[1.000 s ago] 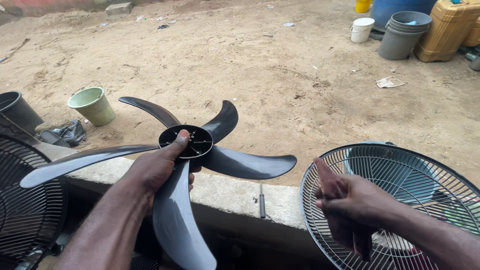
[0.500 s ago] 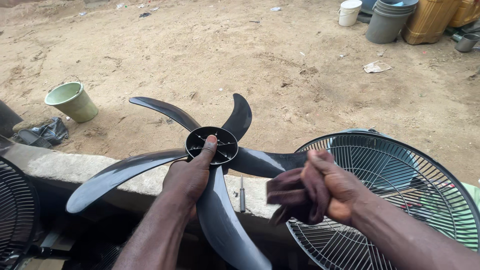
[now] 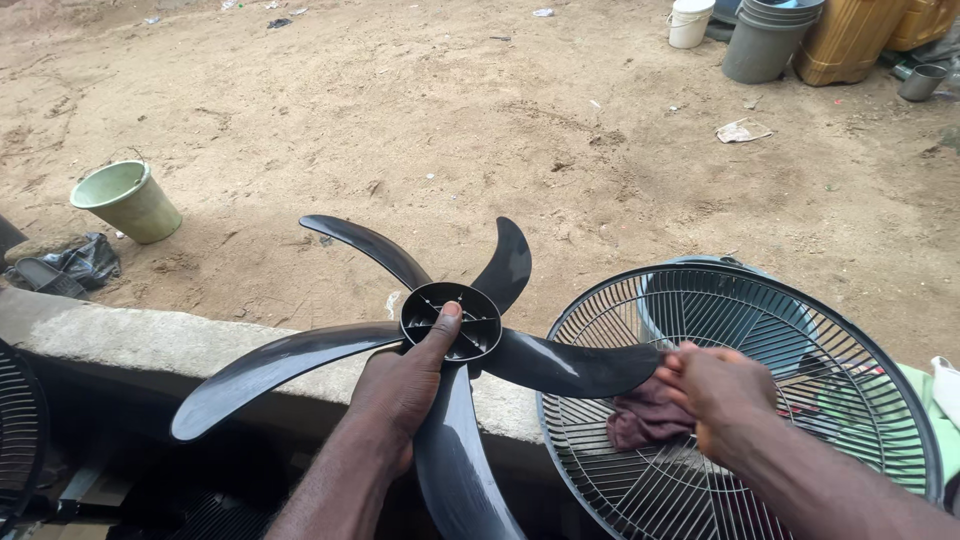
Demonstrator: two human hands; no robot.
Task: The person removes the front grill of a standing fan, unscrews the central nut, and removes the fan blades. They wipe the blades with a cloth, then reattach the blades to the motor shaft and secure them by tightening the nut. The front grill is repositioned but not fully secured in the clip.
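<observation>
- Head view looks down on a black five-bladed fan blade (image 3: pixel 452 340), held up in front of a low concrete ledge (image 3: pixel 120 335).
- Left hand (image 3: pixel 400 385) grips the fan blade from below at its round hub, thumb pressed across the hub's open face, fingers curled tight beneath.
- Right hand (image 3: pixel 715 390) sits at the tip of the blade pointing away from the hub, fingers bunched closed on a dark reddish cloth (image 3: pixel 645 415) that touches that tip.
- Behind the cloth, just beside the fan blade, a round wire fan guard (image 3: pixel 800 330) leans.
- Beyond the ledge, well apart from the fan blade, a pale green bucket (image 3: pixel 128 200) stands on sandy ground.
</observation>
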